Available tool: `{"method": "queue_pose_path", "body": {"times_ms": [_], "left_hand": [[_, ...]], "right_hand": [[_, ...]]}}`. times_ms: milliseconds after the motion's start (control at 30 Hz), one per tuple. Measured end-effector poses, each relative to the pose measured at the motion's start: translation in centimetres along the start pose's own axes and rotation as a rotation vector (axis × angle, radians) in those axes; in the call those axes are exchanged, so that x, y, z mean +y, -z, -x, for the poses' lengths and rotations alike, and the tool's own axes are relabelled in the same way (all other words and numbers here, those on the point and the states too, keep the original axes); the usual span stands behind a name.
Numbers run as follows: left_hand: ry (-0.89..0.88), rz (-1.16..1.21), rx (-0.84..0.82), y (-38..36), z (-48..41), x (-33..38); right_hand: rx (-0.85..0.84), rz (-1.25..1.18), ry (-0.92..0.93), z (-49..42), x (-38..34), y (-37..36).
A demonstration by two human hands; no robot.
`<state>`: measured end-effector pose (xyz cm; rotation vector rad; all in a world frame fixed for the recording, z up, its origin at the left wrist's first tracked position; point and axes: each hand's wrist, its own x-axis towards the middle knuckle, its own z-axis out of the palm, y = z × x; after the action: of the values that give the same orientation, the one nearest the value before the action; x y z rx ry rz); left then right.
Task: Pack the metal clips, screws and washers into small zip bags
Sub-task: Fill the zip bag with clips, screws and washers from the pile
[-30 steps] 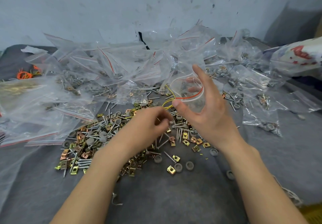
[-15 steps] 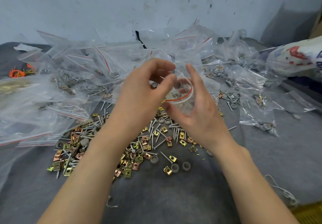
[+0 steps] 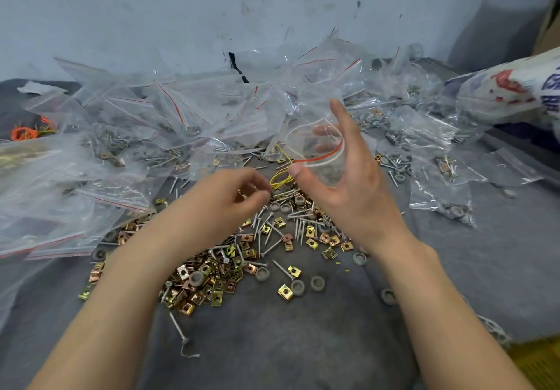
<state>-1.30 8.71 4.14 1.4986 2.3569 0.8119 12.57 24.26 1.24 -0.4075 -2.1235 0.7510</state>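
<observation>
My right hand holds a small clear zip bag with a red stripe. The thumb presses the bag's rim, the fingers sit behind it, and its mouth gapes toward me. My left hand hovers low over the loose pile, left of the bag. Its fingers are curled with the tips close together, and what lies between them is hidden. Under and in front of both hands lie brass-coloured metal clips, silver screws and grey washers on grey cloth.
A heap of clear zip bags, several holding parts, runs along the wall behind the pile. A printed plastic sack lies at the right. Yellow rubber bands sit beside the held bag, orange ones at far left.
My left hand was up at the bag's mouth half a second ago and has dropped back to the pile. My right hand still holds the bag open, slightly lower.
</observation>
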Motion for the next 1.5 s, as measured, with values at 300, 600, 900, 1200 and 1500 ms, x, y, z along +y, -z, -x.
{"method": "queue_pose_path", "body": {"times_ms": [300, 600, 900, 1200, 1500], "left_hand": [[-0.142, -0.182, -0.127, -4.7, 0.2, 0.8], [-0.248, -0.161, -0.152, -5.4, 0.1, 2.4], [-0.263, -0.180, -0.430, -5.7, 1.4, 3.4], [-0.111, 0.010, -0.148, -0.5, 1.1, 1.7], [-0.080, 0.172, 0.383, 2.5, 0.2, 2.3]], "right_hand": [[0.031, -0.010, -0.018, -0.1, 0.0, 0.0], [0.043, -0.031, -0.023, -0.2, 0.4, 0.6], [0.037, -0.013, -0.037, -0.2, 0.2, 0.8], [0.000, -0.014, 0.028, 0.1, -0.2, 0.0], [-0.235, 0.183, 0.120, 0.5, -1.3, -1.4]]}}
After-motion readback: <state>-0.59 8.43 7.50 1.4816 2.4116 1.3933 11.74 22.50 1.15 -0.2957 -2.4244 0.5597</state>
